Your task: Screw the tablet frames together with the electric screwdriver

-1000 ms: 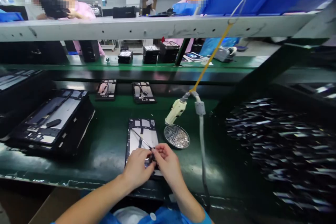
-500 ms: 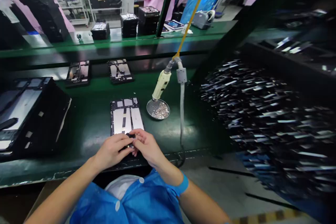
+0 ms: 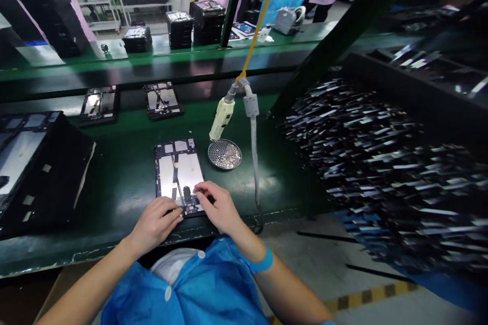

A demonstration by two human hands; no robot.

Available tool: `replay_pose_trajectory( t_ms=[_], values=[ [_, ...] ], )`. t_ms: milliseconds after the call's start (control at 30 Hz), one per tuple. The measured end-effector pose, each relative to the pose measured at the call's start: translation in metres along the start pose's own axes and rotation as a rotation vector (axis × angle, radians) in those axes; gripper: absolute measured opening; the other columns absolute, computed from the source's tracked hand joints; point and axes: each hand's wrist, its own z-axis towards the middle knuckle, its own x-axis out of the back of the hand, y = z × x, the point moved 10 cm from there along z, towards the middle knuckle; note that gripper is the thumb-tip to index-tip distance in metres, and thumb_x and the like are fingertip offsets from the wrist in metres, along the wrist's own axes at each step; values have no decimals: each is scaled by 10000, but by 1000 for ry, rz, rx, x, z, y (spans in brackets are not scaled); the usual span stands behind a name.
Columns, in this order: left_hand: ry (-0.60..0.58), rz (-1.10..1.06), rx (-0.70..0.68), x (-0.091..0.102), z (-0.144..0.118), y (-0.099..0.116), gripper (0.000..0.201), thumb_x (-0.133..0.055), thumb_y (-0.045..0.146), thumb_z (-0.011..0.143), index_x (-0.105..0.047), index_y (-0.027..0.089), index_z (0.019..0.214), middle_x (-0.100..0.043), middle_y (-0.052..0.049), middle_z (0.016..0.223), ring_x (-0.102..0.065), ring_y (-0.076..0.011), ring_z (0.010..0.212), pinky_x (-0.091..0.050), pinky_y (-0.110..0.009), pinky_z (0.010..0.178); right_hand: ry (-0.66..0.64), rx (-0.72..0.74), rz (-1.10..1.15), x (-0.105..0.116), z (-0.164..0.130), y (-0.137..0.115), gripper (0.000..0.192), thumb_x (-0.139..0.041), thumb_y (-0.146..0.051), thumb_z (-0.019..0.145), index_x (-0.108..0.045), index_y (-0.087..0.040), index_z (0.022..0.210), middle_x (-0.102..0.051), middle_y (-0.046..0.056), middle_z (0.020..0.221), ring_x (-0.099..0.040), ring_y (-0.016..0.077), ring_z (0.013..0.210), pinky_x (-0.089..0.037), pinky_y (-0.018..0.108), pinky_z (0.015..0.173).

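Note:
An opened tablet (image 3: pixel 190 163) with a silvery inner face lies on the green bench in front of me. A thin dark cable strip runs lengthwise over it, and a small black part (image 3: pixel 186 192) sits near its lower end. My left hand (image 3: pixel 154 223) is at the tablet's lower left corner, thumb and fingers pressed together by the circuit board (image 3: pixel 192 208). Over the lower right side, my right hand (image 3: pixel 221 209) has thumb and forefinger tips brought close, just right of the black part. Anything between either hand's fingertips is too small to make out.
A round mesh dish (image 3: pixel 215 155) of small metal bits stands beyond my right hand, beneath a hanging pale electric screwdriver (image 3: pixel 221 118). Two more opened tablets (image 3: pixel 99 103) lie farther back. A tall tablet stack (image 3: pixel 49 177) is left; densely packed dark panels (image 3: pixel 381 162) stand right.
My hands, together over the tablet's lower end before, have drawn apart. The right moved slightly up the tablet, the left down and left. The cable strip now lies slanted, and the board shows.

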Motion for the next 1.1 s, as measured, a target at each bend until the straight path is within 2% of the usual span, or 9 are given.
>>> replay_pose_trajectory(
  t_ms=[167,400,667,800,967,1033,1100],
  values=[
    [37,-32,-1,-3,-1,-2,234,-640,201,988,-707,248,1207,-762,-83,1076,-717,-229,1048,-598,-415,950,-6,122,-74,-3,2,-9,187,-552,-263,980,-711,-230,1072,-750,83,1016,-693,231,951,-568,389,876],
    [13,-12,-55,-13,2,2,244,-667,177,973,-706,243,1204,-762,-74,1064,-699,-226,1034,-589,-399,911,75,154,-49,0,3,2,210,-514,-297,1013,-712,-240,976,-745,64,905,-677,217,859,-555,382,810],
    [28,-1,-40,-13,5,2,251,-664,146,966,-693,221,1204,-744,-82,1071,-679,-231,1029,-585,-404,904,83,185,-22,0,3,-1,188,-525,-272,1004,-707,-235,970,-741,62,891,-676,216,836,-549,375,784],
    [19,14,-5,-14,6,1,251,-654,141,965,-699,235,1193,-736,-85,1089,-676,-241,1069,-577,-443,960,84,180,-3,2,4,-3,183,-536,-272,1002,-708,-230,959,-742,59,889,-681,210,832,-548,367,782],
    [44,122,52,-15,2,8,257,-638,122,969,-684,224,1200,-743,-75,1105,-672,-250,1128,-506,-545,1103,130,107,20,21,19,-2,222,-542,-296,1010,-696,-219,870,-726,42,849,-684,186,803,-538,338,772],
    [58,152,69,-15,1,10,250,-632,117,973,-679,214,1198,-745,-73,1102,-672,-252,1131,-468,-599,1137,229,105,18,38,29,-3,220,-542,-311,1010,-696,-217,883,-718,39,847,-680,186,808,-542,340,775],
    [91,157,73,-13,1,13,239,-631,101,971,-676,189,1189,-746,-79,1091,-678,-247,1116,-466,-613,1138,391,135,19,58,39,-6,194,-548,-320,1006,-695,-218,931,-707,41,876,-680,194,847,-552,353,799]
  ],
)
